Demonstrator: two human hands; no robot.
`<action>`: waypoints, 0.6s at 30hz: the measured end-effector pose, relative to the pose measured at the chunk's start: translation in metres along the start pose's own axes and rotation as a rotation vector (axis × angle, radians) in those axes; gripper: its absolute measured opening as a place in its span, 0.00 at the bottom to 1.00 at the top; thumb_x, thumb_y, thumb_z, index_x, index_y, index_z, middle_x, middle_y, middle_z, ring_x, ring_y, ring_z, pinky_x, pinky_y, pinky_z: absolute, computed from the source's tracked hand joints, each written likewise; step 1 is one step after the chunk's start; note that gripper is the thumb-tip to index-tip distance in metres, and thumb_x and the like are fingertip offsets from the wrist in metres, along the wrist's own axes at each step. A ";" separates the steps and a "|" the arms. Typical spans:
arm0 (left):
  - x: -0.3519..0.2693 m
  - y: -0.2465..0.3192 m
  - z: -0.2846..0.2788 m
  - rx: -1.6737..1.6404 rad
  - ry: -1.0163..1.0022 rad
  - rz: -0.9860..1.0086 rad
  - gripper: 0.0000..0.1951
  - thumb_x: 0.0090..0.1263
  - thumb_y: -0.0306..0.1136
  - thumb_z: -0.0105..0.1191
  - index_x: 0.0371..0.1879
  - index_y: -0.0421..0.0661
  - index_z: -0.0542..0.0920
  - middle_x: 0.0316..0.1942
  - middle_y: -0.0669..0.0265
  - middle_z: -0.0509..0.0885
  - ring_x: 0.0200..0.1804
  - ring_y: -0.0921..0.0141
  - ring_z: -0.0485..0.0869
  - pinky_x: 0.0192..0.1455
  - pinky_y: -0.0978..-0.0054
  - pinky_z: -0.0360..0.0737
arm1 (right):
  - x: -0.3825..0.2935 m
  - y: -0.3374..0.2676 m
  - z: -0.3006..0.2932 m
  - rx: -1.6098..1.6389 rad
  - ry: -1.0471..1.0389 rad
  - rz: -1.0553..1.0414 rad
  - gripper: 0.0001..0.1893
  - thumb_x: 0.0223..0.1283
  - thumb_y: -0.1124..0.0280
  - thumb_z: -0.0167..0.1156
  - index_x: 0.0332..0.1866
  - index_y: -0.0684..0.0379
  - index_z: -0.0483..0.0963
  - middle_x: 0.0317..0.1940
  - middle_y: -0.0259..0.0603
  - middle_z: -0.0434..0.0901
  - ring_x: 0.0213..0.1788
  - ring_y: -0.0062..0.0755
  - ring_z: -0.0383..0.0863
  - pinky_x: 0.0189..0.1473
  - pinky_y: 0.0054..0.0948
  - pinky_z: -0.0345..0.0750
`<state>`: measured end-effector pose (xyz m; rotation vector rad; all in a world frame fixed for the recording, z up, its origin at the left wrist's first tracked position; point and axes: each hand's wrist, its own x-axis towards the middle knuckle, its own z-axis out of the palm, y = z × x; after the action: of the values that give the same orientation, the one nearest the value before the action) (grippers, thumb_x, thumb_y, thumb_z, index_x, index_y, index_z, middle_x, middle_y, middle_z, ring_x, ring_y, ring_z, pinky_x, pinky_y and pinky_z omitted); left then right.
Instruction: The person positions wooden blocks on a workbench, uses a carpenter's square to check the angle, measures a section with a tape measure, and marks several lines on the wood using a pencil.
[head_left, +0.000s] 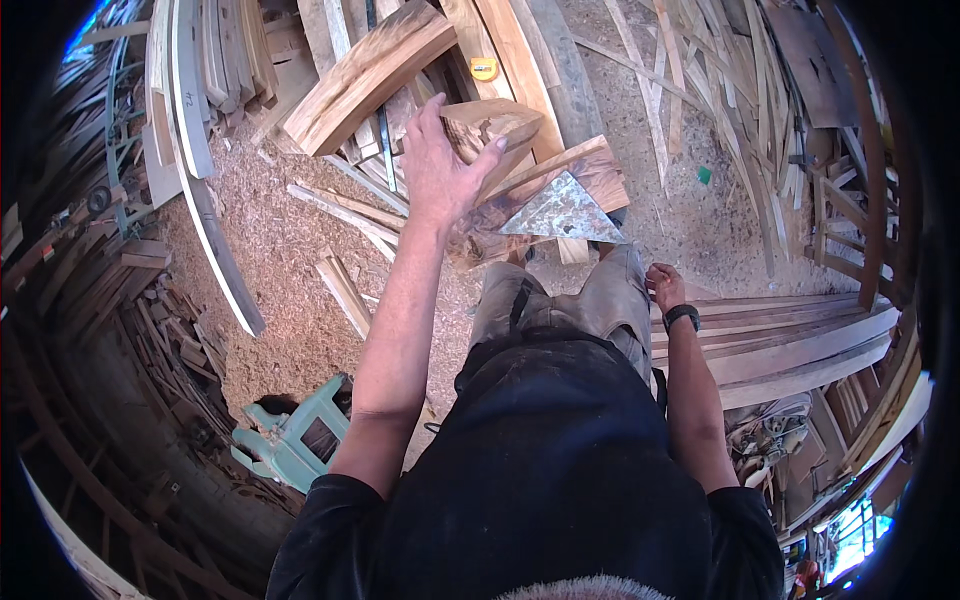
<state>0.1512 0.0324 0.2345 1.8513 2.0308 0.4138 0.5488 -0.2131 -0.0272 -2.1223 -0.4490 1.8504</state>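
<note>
My left hand (444, 165) is spread over the near end of a thick wooden block (517, 118), thumb on one side and fingers on the other. Cracks and a dark hollow mark the block's end. Just right of it, a triangular metal plate (566, 214), stained and worn, lies on a dark-grained board (600, 169). A curved, thick timber piece (367, 79) rests beyond my left fingers. My right hand (665, 286), with a dark watch on its wrist, hangs beside my thigh; its fingers are curled and nothing shows in them.
A yellow tape measure (484, 69) sits on long planks beyond the block. Loose strips (349, 214) and sawdust (277, 300) cover the floor on the left, near a green metal machine part (300, 431). Stacked boards (787, 345) lie to my right; long offcuts (739, 112) are piled farther off.
</note>
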 end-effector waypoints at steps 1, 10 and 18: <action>0.002 0.001 0.001 0.002 0.001 0.003 0.49 0.60 0.58 0.69 0.72 0.36 0.65 0.64 0.42 0.71 0.69 0.47 0.70 0.73 0.52 0.68 | -0.001 0.001 0.001 0.003 0.000 -0.002 0.26 0.64 0.62 0.61 0.66 0.57 0.73 0.50 0.43 0.84 0.50 0.39 0.86 0.50 0.43 0.83; 0.037 0.009 0.001 0.032 -0.051 0.076 0.50 0.60 0.63 0.68 0.73 0.39 0.66 0.66 0.41 0.71 0.69 0.47 0.72 0.75 0.52 0.69 | -0.006 0.004 -0.005 -0.025 -0.005 -0.017 0.26 0.68 0.58 0.59 0.67 0.59 0.72 0.50 0.43 0.85 0.51 0.39 0.87 0.48 0.40 0.83; 0.042 0.029 0.021 0.093 0.069 0.004 0.50 0.52 0.62 0.70 0.70 0.41 0.70 0.59 0.48 0.76 0.62 0.51 0.78 0.67 0.52 0.75 | -0.006 0.007 -0.010 0.044 0.042 0.004 0.24 0.70 0.59 0.61 0.66 0.59 0.74 0.48 0.42 0.86 0.47 0.35 0.88 0.42 0.37 0.84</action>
<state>0.1831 0.0766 0.2261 1.9208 2.1255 0.3965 0.5584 -0.2223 -0.0232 -2.1305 -0.3911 1.7980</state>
